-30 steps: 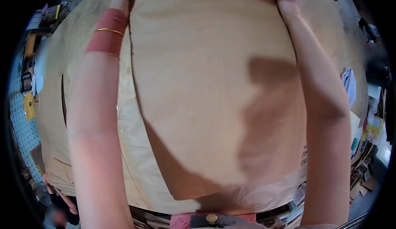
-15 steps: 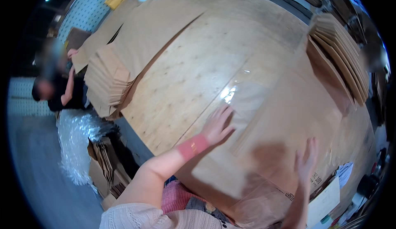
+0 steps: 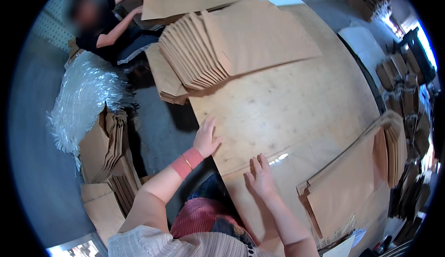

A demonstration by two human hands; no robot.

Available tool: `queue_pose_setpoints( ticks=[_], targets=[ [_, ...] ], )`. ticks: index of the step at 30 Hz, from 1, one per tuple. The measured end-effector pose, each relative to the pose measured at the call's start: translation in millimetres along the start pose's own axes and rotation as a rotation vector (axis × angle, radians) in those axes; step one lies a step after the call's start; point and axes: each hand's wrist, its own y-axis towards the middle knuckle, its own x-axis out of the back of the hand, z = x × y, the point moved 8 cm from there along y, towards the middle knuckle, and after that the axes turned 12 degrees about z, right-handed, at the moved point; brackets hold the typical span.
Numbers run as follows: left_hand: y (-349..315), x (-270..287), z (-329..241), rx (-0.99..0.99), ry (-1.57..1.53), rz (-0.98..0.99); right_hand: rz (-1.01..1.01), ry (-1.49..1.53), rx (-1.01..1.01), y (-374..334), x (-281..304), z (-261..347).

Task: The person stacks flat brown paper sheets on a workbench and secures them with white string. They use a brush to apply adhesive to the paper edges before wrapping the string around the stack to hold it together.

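My left hand (image 3: 206, 137) is over the near left edge of the wooden table (image 3: 278, 113), fingers stretched and nothing in them. To its right, my right hand (image 3: 263, 178) is above the tabletop with fingers apart, also bare. Ahead of both hands lies a fanned stack of brown paper bags (image 3: 194, 53), its folded ends toward the table's left edge. On the right, a second pile of brown paper bags (image 3: 345, 183) rests near my right forearm. Whether my fingertips touch the wood I cannot tell.
Across the table a co-worker (image 3: 109, 32) holds a flat brown paper sheet (image 3: 194, 0). At the left, a heap of clear plastic (image 3: 88, 99) and bundled brown bags (image 3: 106, 150) stand by the floor. More brown bundles (image 3: 401, 99) sit beyond the right edge.
My view has turned left. My left hand has shifted from the brown paper to the table's edge, and my right hand has come nearer to it. Both remain without anything held.
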Motion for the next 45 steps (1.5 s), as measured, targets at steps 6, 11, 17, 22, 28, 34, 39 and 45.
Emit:
queue_pose_setpoints(
  ticks=[6,11,17,22,28,34,39,45],
  targets=[
    [86,99,159,0.342,-0.966,-0.494,0.033,-0.471,0.041,82,-43,10],
    [144,138,229,0.283,-1.446,-0.370,0.048,-0.464,0.021,91,-57,12],
    [184,132,253,0.360,-1.701,-0.278,0.062,-0.490,0.031,91,-64,12],
    [201,123,240,0.377,-1.563,-0.119,0.038,-0.552,0.019,86,-59,9],
    [198,132,245,0.425,-1.426,-0.002,-0.106,-0.157,0.250,151,-6,39],
    [201,127,253,0.386,-1.384,0.060,-0.397,0.060,0.228,365,113,145],
    [198,124,255,0.425,-1.353,0.033,-0.219,-0.190,-0.058,464,111,157],
    [195,125,253,0.457,-1.320,-0.003,-0.369,-0.343,0.231,446,98,179]
  ],
)
